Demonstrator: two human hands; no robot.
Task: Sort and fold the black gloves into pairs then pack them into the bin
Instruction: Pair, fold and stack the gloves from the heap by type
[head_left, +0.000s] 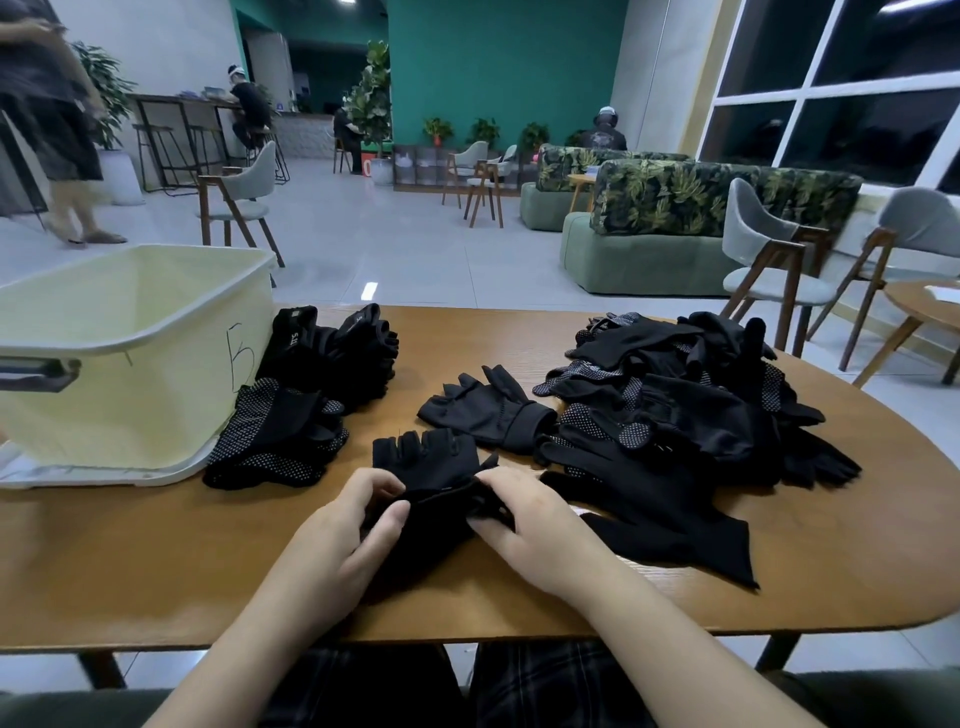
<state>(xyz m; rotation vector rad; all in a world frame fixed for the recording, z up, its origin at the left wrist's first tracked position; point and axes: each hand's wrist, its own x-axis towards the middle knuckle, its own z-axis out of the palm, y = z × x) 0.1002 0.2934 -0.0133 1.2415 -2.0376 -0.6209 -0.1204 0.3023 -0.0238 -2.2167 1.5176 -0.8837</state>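
A black fingerless glove (425, 460) lies on the wooden table (156, 561) in front of me, its cuff end bunched between my hands. My left hand (343, 540) pinches the cuff fabric from the left, and my right hand (524, 525) pinches it from the right. A single black glove (488, 410) lies flat just beyond. A large loose heap of black gloves (691, 405) covers the right side. Two stacks of gloves sit beside the bin: a dotted stack (275, 441) and a plain one (337, 348). The pale yellow bin (130, 364) stands at the left; no gloves show inside it.
The table's rounded front edge runs below my forearms. Chairs (769, 260) stand behind the table at the right, and a small round table (924, 306) is at the far right. A person walks at the far left.
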